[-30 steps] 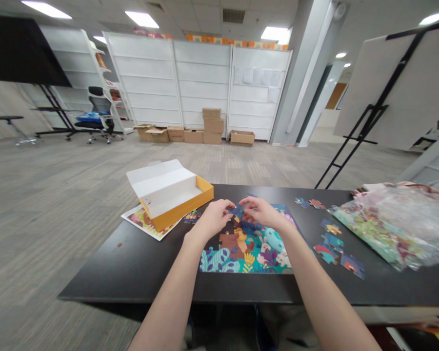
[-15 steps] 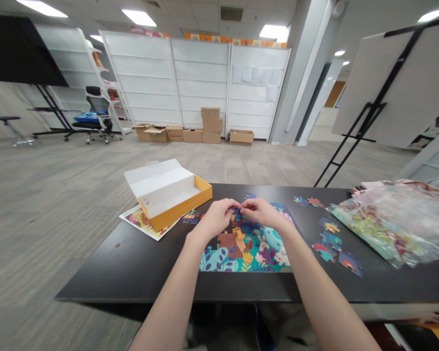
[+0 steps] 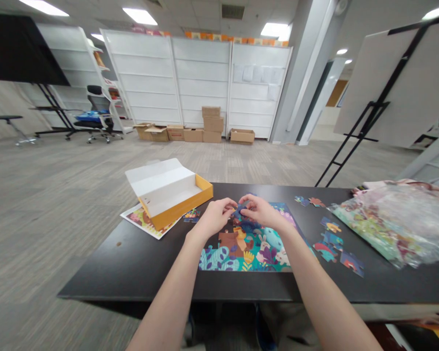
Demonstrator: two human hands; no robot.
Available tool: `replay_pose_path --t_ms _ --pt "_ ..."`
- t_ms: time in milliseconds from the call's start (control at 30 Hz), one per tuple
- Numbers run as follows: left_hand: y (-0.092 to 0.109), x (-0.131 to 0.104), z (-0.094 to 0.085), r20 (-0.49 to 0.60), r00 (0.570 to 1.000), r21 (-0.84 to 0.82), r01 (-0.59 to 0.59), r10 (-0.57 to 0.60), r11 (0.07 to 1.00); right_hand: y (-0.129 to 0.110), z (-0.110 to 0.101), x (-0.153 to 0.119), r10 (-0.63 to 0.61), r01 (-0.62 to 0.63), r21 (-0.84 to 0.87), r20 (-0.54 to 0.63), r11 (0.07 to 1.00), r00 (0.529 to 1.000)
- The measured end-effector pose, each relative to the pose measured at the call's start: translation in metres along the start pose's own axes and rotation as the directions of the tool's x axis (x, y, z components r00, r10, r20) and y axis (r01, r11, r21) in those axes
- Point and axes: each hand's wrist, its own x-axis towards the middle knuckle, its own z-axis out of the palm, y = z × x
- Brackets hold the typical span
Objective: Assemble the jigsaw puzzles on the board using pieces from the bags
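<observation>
A colourful, partly assembled jigsaw puzzle (image 3: pixel 256 248) lies on the black table, with rabbits and plants in its lower part. Over its upper part, my left hand (image 3: pixel 221 213) and my right hand (image 3: pixel 256 209) face each other. Between their fingertips is a dark blue puzzle piece (image 3: pixel 239 211), pinched by both hands. The fingers partly hide the piece and the puzzle's upper left area. Loose pieces (image 3: pixel 191 215) lie left of my left hand.
An open yellow box (image 3: pixel 183 202) rests on a printed sheet (image 3: pixel 135 219) at the left. Loose puzzle pieces (image 3: pixel 351 263) lie right of the puzzle, beside a clear plastic bag (image 3: pixel 406 219). The black table's (image 3: pixel 131 278) front edge is near my forearms.
My right hand's fingers have spread and lifted slightly, showing more of the blue piece between my hands. The view has shifted slightly.
</observation>
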Motion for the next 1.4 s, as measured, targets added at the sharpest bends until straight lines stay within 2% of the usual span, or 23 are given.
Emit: replay_pose_path --t_ms 167,267,400,533,733,933,1067,1200,1400 --pt "0.002 0.0 0.0 -0.028 1.0 0.072 0.0 0.003 0.997 0.008 0.0 0.004 -0.049 0.048 -0.025 -0.065 0.999 0.997" --pt "0.002 0.0 -0.006 -0.055 0.998 0.238 0.033 -0.021 0.971 0.012 0.001 0.007 -0.015 0.014 -0.019 -0.095 1.0 0.995" --pt "0.002 -0.002 -0.011 0.035 0.998 0.44 0.033 -0.054 0.897 0.02 0.005 0.012 0.068 -0.072 -0.044 -0.08 0.996 0.994" --pt "0.005 -0.003 -0.008 0.11 0.992 0.501 -0.007 -0.055 0.866 0.026 0.006 0.015 0.027 -0.051 -0.207 -0.12 0.977 0.992" --pt "0.005 -0.004 -0.009 0.098 0.992 0.607 -0.001 -0.074 0.794 0.025 0.006 0.015 0.039 -0.079 -0.307 -0.136 0.948 0.99" --pt "-0.002 -0.006 -0.014 0.063 0.991 0.64 0.051 -0.118 0.767 0.023 0.008 0.013 0.016 -0.069 -0.362 -0.147 0.93 0.989" --pt "-0.006 -0.007 -0.018 0.029 0.988 0.625 0.098 -0.149 0.774 0.024 0.009 0.012 -0.042 -0.021 -0.392 -0.153 0.92 0.987" --pt "-0.006 -0.009 -0.023 0.075 0.987 0.588 0.07 -0.14 0.806 0.023 0.009 0.012 -0.091 0.041 -0.44 -0.094 0.897 0.991" --pt "-0.012 -0.008 -0.024 0.124 0.987 0.541 0.02 -0.103 0.841 0.023 0.009 0.012 -0.092 0.072 -0.447 -0.023 0.892 0.995"
